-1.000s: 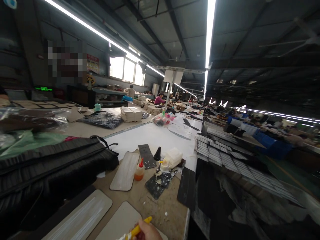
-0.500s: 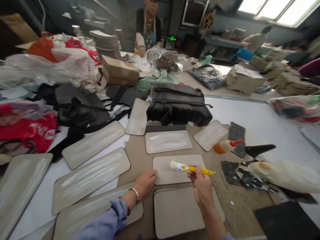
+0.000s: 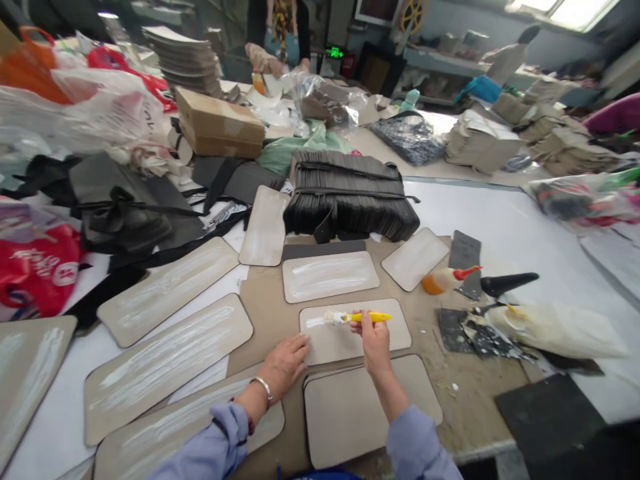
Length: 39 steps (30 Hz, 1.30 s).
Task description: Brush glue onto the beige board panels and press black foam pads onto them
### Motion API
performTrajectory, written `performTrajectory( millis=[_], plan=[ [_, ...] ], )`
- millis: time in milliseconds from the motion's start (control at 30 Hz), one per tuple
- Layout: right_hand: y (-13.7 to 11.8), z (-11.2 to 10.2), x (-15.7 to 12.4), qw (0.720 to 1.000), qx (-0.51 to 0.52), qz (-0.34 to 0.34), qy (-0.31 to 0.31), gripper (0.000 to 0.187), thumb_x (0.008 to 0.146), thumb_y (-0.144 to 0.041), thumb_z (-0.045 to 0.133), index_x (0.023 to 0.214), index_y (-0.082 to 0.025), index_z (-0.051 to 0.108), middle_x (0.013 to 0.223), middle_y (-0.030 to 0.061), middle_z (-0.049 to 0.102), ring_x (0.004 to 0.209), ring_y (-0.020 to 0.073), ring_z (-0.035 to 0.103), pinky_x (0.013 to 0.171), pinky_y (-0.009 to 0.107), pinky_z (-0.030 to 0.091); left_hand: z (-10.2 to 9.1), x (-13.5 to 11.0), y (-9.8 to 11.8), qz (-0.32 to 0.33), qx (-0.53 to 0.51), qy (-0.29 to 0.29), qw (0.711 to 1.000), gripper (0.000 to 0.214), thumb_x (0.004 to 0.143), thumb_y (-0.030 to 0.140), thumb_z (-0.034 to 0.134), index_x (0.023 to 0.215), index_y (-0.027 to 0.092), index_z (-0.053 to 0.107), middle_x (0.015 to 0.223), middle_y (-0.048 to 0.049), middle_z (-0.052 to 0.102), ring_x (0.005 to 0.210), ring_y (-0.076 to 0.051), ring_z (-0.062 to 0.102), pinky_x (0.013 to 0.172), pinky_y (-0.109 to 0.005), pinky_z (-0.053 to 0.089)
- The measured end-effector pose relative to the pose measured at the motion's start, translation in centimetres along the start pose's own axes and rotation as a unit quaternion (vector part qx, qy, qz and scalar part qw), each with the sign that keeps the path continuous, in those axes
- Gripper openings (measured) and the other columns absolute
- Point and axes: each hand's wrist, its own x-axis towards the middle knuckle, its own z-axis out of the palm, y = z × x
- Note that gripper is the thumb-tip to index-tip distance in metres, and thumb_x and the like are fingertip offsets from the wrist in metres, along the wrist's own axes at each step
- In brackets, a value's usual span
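Observation:
My right hand is closed round the yellow handle of a brush, whose bristles are coated in white paste. The bristles touch a beige rectangular panel with rounded corners, near its upper left, where a short white streak shows. My left hand lies with its fingers stretched out at that panel's left edge, holding nothing. Closer to me is a stack of similar plain panels. White-streaked panels lie around, one behind and several to the left, including a long panel.
A paste-filled plastic bag, an orange bottle with a red tip and a black-handled tool lie at the right. Behind stands a strapped bundle of dark sheets. A cardboard box and plastic bags fill the back left. A person stands across the table.
My right hand has moved the brush left and down onto the panel, and a white streak now shows there. My left hand stays at the panel's edge. The view has tilted down slightly.

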Motion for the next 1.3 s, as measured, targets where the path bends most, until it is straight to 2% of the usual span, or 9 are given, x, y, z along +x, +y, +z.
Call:
performTrajectory(
  millis=[167,300,433,533,700,833,933,1133,1300],
  plan=[
    [-1.1,-7.0,4.5,0.992,-0.051,-0.059,0.103,0.049,0.064,-0.058,0.062,0.083,-0.014,0.052,0.072,0.0026,0.063,0.051,0.0116,0.056,0.049,0.024,0.049,1.0,-0.3,-0.9,0.043,0.039,0.05,0.997,0.029,0.077,0.018,0.052,0.105,0.017,0.06,0.115,-0.0109,0.061,0.108,-0.023,0.056,0.091,-0.038,0.049],
    [-2.4,-10.4,6.8,0.977,-0.087,-0.096,0.171,0.052,0.064,-0.062,0.059,0.083,-0.015,0.051,0.071,0.0026,0.062,0.05,0.0128,0.056,0.051,0.028,0.05,1.2,-0.4,-1.5,0.058,0.051,0.066,0.995,0.028,0.08,0.024,0.05,0.105,0.02,0.061,0.116,-0.0088,0.061,0.106,-0.022,0.057,0.09,-0.035,0.05],
    [-3.7,-11.8,5.4,0.964,-0.163,-0.135,0.163,0.05,0.072,-0.063,0.049,0.087,-0.015,0.052,0.077,0.0061,0.062,0.055,0.0153,0.058,0.056,0.031,0.05,1.3,-0.5,-1.4,0.051,0.04,0.068,0.996,0.029,0.08,0.025,0.05,0.106,0.02,0.061,0.117,-0.0087,0.061,0.108,-0.022,0.057,0.091,-0.036,0.049],
    [-3.7,-12.2,2.8,0.923,-0.292,-0.21,0.138,0.042,0.08,-0.056,0.044,0.088,-0.016,0.054,0.082,0.0078,0.062,0.067,0.0175,0.059,0.066,0.033,0.049,1.7,-0.6,-0.5,-0.001,-0.002,0.09,0.996,0.028,0.078,0.023,0.05,0.103,0.02,0.061,0.117,-0.0095,0.06,0.107,-0.022,0.056,0.091,-0.037,0.049],
    [-0.8,-9.6,-1.6,0.843,-0.416,-0.339,0.044,0.027,0.089,-0.037,0.039,0.091,-0.017,0.056,0.085,0.0088,0.061,0.083,0.0196,0.058,0.078,0.036,0.047,1.3,0.7,1.7,-0.233,-0.143,0.156,0.949,0.031,0.075,0.022,0.052,0.104,0.016,0.059,0.104,-0.0106,0.064,0.098,-0.021,0.06,0.09,-0.039,0.048],
    [1.1,-4.9,-5.4,0.835,-0.404,-0.373,-0.001,0.021,0.089,-0.025,0.039,0.098,-0.017,0.056,0.086,0.0089,0.061,0.084,0.0188,0.058,0.077,0.034,0.049,-0.5,3.0,1.8,-0.416,-0.277,0.118,0.858,0.035,0.076,0.022,0.051,0.109,0.009,0.052,0.091,-0.0113,0.067,0.081,-0.018,0.064,0.082,-0.034,0.051],
    [1.3,-1.9,-8.3,0.839,-0.38,-0.386,-0.046,0.021,0.088,-0.019,0.039,0.102,-0.018,0.055,0.087,0.0088,0.061,0.084,0.0183,0.058,0.077,0.033,0.05,-1.4,4.4,0.8,-0.467,-0.343,0.069,0.812,0.033,0.078,0.023,0.051,0.106,0.007,0.05,0.084,-0.0106,0.066,0.064,-0.015,0.064,0.067,-0.028,0.053],
    [1.7,1.1,-11.5,0.852,-0.33,-0.39,-0.112,0.022,0.087,-0.016,0.041,0.105,-0.017,0.054,0.091,0.0099,0.062,0.09,0.0185,0.058,0.079,0.032,0.05,-1.2,5.6,-0.6,-0.477,-0.311,0.054,0.82,0.024,0.073,0.021,0.057,0.093,0.01,0.05,0.065,-0.0023,0.061,0.051,-0.013,0.058,0.051,-0.024,0.048],
    [0.5,0.9,-11.7,0.917,-0.237,-0.294,-0.132,0.019,0.088,-0.023,0.04,0.099,-0.019,0.056,0.09,0.0078,0.061,0.089,0.0171,0.058,0.081,0.031,0.047,-1.5,5.5,0.1,-0.451,-0.235,0.064,0.858,0.025,0.072,0.02,0.063,0.094,0.012,0.054,0.077,-0.0028,0.061,0.066,-0.014,0.059,0.061,-0.028,0.049]
  ],
)
